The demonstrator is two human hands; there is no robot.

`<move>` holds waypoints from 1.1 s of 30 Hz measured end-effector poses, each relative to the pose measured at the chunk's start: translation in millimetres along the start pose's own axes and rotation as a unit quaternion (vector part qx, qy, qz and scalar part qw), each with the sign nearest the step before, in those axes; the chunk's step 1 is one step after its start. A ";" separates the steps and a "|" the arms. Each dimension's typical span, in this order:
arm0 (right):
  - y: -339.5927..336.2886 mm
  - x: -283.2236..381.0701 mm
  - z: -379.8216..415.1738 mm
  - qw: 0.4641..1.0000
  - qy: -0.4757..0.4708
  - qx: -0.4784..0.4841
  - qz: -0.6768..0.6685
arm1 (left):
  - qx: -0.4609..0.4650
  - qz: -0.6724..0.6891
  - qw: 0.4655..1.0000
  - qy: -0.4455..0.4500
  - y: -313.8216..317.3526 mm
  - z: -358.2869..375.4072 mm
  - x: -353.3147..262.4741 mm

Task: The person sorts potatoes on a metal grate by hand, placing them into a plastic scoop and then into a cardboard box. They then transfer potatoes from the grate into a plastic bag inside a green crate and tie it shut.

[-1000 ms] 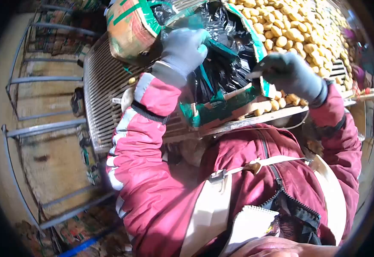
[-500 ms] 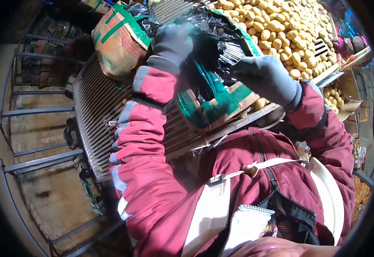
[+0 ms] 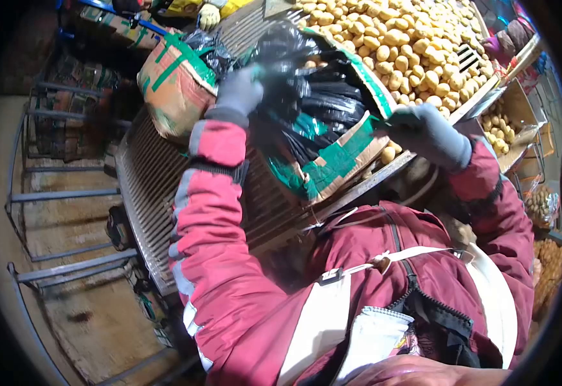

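Note:
A cardboard box (image 3: pixel 352 151) with green tape and a black plastic liner (image 3: pixel 332 96) stands tilted on the slatted metal table (image 3: pixel 159 186). My left hand (image 3: pixel 239 90), in a grey glove, is closed on the liner at the box's left side and is slightly blurred. At the near right corner, my gloved right hand (image 3: pixel 430 135) has its fingers closed on a dark edge of the liner. A few potatoes show at the liner's far side. Most of the box's inside is hidden by the plastic.
A heap of potatoes (image 3: pixel 409 45) lies on the table beyond the box. Another taped box (image 3: pixel 175 90) stands at the left. A co-worker's gloved hand (image 3: pixel 209 16) appears at the top. Metal frames (image 3: pixel 69 196) line the left, and a carton of potatoes (image 3: pixel 499 132) is at the right.
The liner has been drawn out wider over the box opening. My left hand has moved down and slightly left, my right hand right and down. A co-worker's gloved hand has come into view.

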State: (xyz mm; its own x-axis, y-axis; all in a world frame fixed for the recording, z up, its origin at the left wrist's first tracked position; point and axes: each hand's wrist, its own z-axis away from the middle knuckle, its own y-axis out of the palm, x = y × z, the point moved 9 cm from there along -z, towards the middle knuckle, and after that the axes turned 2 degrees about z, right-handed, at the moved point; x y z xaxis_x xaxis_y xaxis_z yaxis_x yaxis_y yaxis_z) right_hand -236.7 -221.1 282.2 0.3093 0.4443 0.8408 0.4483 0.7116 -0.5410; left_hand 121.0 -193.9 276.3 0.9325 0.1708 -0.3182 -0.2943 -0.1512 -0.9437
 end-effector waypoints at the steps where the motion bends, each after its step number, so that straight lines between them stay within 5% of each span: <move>1: 3.7 -26.7 17.2 0.998 0.050 0.032 -0.012 | 0.053 0.007 0.998 -0.020 4.6 -1.7 5.5; 4: 34.9 -87.9 64.1 0.987 0.108 0.118 -0.018 | 0.182 0.201 0.962 -0.040 -6.8 -11.2 -3.1; 7: 37.3 -69.9 69.3 0.988 0.055 0.146 0.005 | 0.143 0.365 0.917 -0.078 -59.3 -36.3 -76.7; 10: 1.9 -49.7 35.7 0.996 0.031 0.074 -0.050 | 0.138 0.103 0.984 0.053 -16.9 -56.1 -134.2; 13: -44.2 -45.5 -28.0 0.996 -0.053 -0.066 -0.006 | 0.120 -0.152 0.975 0.114 55.6 -49.5 -150.9; 17: -24.3 -68.4 -109.1 0.993 -0.077 -0.071 0.057 | 0.129 -0.187 0.966 0.125 67.5 -27.9 -168.0; 21: 11.4 -89.6 -150.0 0.998 -0.027 -0.024 0.055 | 0.176 -0.001 0.984 0.014 71.4 -10.2 -167.9; 23: -0.6 -82.2 -148.2 0.997 -0.066 -0.034 0.012 | 0.182 0.060 0.981 0.039 82.7 14.5 -156.8; 29: -1.5 -89.9 -157.2 0.993 -0.079 -0.062 -0.064 | 0.130 0.236 0.955 -0.125 16.3 77.2 -174.6; 31: -8.7 -97.1 -158.9 0.977 -0.062 -0.047 -0.200 | 0.107 0.300 0.927 -0.196 -0.5 95.8 -173.0; 33: -8.8 -112.1 -162.3 0.975 -0.066 -0.069 -0.200 | 0.139 0.283 0.931 -0.182 -11.3 106.7 -172.0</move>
State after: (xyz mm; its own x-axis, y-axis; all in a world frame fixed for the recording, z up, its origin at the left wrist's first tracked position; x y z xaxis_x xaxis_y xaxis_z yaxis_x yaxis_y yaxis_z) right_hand -139.3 -365.5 189.3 -0.0207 0.2189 0.9755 0.6225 0.7663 -0.1587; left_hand -58.4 -117.7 332.0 0.4933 0.4664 -0.7343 -0.8079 -0.0673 -0.5855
